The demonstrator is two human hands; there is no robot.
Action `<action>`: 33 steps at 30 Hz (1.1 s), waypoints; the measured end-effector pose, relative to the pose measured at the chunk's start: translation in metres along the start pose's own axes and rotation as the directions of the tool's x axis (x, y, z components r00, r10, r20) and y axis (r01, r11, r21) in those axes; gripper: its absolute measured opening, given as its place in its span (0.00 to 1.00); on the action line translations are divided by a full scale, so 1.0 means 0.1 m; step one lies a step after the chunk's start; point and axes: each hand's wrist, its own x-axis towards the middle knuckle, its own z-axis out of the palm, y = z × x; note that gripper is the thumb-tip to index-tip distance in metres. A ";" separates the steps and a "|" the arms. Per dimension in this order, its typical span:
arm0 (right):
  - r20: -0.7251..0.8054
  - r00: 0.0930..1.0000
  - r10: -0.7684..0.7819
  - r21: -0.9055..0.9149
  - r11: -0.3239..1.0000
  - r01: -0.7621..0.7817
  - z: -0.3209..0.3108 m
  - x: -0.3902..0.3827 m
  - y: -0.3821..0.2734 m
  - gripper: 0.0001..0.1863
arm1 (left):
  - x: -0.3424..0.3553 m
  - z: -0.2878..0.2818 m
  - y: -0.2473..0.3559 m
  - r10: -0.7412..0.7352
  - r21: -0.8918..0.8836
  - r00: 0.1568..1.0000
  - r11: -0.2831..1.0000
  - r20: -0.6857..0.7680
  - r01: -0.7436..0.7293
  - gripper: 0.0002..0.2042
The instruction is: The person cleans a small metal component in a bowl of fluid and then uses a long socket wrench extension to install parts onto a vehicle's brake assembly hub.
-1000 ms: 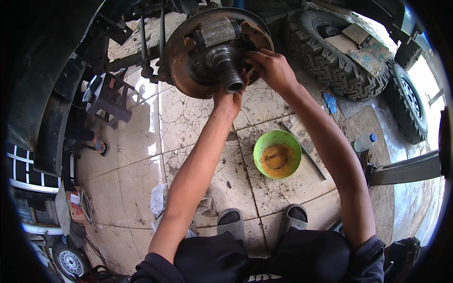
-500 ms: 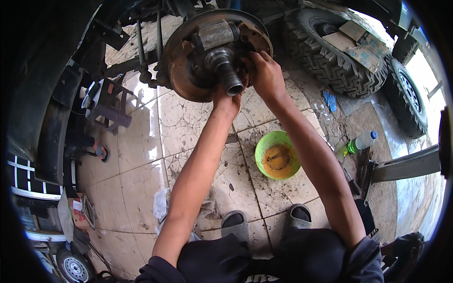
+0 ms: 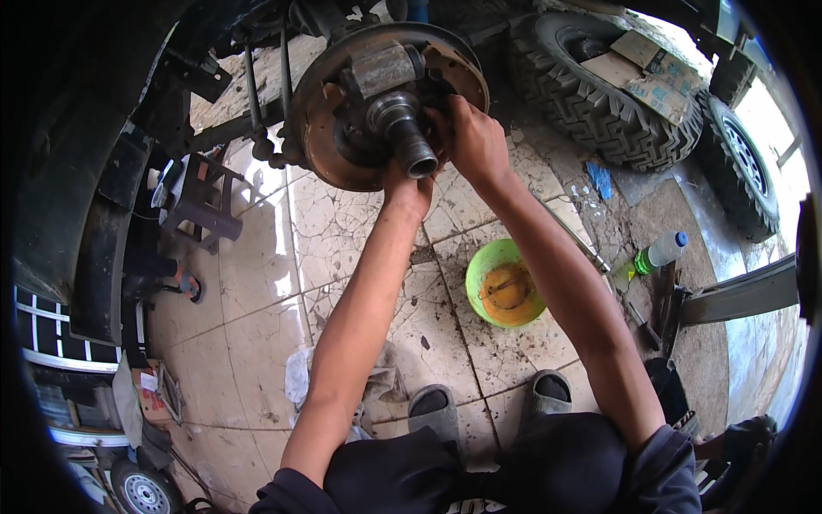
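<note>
Daylight enters from the far right, where the frame's edge is overexposed to near white beyond the tyres [image 3: 745, 163]. The tiled floor [image 3: 257, 283] carries soft glare in the left-centre. The vehicle body [image 3: 77, 171] at left lies in deep shadow, detail largely lost. Fisheye distortion bends straight edges toward the rim; black vignette rings the picture. Centre is sharp; slight softness toward the edges. No motion blur noted.

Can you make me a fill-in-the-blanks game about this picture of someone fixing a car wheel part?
1. The bowl on the floor is ____ on the outside.
2. Both hands, left hand and right hand, touch the rusty wheel ____.
3. The bottle has a ____ cap.
4. Two big ____ lie at the upper right.

Missing words: green; hub; blue; tyres
</note>
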 end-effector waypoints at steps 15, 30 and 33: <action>0.109 0.965 0.240 -0.104 0.968 -0.229 0.06 0.12 -0.13 0.28 | 0.04 -0.02 -0.04 -0.035 0.065 0.999 0.997 -0.024 0.037 0.15; 0.137 0.960 0.245 -0.051 0.969 -0.241 0.08 0.08 -0.17 0.26 | 0.04 -0.09 0.01 -0.051 0.087 0.998 0.995 -0.033 0.053 0.13; 0.127 0.978 0.167 -0.108 0.982 -0.154 0.15 0.04 -0.06 0.27 | 0.06 -0.05 -0.01 -0.040 0.072 0.999 0.997 -0.014 0.041 0.13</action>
